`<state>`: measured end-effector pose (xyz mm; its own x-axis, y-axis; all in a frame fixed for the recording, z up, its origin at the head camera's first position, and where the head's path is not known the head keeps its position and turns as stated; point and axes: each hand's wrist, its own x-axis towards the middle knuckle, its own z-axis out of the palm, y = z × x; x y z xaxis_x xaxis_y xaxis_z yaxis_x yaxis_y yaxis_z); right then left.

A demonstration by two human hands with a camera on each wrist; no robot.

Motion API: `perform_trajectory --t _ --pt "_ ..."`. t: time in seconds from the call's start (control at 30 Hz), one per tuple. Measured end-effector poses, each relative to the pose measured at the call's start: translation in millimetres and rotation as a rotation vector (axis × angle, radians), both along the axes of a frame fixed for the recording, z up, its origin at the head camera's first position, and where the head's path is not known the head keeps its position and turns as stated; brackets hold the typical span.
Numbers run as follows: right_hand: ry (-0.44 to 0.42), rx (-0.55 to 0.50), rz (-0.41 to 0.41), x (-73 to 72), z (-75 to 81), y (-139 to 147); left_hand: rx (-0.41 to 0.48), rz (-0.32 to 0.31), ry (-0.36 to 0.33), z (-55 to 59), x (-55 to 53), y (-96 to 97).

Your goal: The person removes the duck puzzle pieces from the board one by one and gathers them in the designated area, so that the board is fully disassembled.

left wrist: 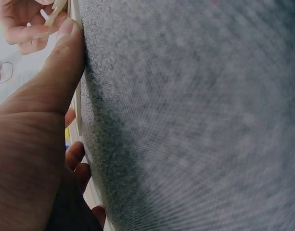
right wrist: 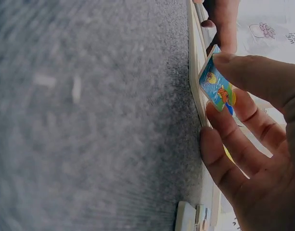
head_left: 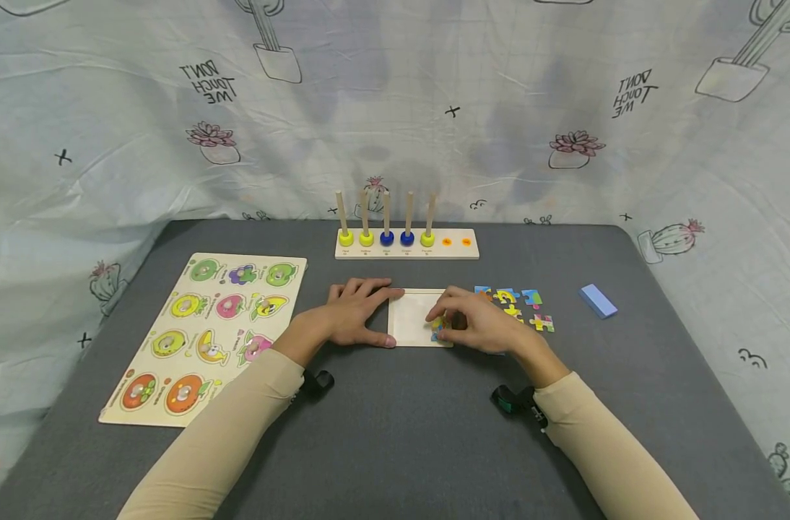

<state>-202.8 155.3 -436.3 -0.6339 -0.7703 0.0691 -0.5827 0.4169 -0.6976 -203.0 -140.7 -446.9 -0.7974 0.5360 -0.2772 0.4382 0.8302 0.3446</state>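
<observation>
A shallow, pale wooden puzzle tray (head_left: pixel 410 318) lies flat on the table. My left hand (head_left: pixel 356 314) rests spread at its left side, index fingertip at the far corner and thumb at the near one. In the left wrist view the left thumb (left wrist: pixel 63 57) lies along the tray's edge. Over the tray's right half, my right hand (head_left: pixel 476 321) pinches a jigsaw piece (right wrist: pixel 217 84) between thumb and fingers. The piece is tilted, blue with a printed orange figure. Several colourful loose jigsaw pieces (head_left: pixel 531 297) lie just right of the tray, partly hidden by that hand.
A fruit peg puzzle board (head_left: pixel 240 276) lies at the left, under the left forearm in the head view. Behind the tray stands a wooden base with upright pegs and rings (head_left: pixel 406 253). A blue block (head_left: pixel 598 300) sits at the right.
</observation>
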Motion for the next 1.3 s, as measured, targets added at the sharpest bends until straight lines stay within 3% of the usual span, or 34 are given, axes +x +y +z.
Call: perform_trajectory --t 0.33,0.6,1.03,1.3 --pt "-0.059 0.0 0.022 0.7 -1.0 -1 -0.019 0.0 0.002 1.4 -0.4 0.8" --pt "-0.108 -0.068 0.016 2.9 -3.7 3 -0.016 0.001 -0.005 -0.2 -0.3 1.2" --pt "-0.108 -0.11 0.019 7.5 10.3 19 -0.003 -0.008 0.011 7.1 2.9 -0.3" --pt "-0.158 -0.158 0.017 13.6 16.0 40 0.019 -0.018 0.009 5.8 2.5 -0.5"
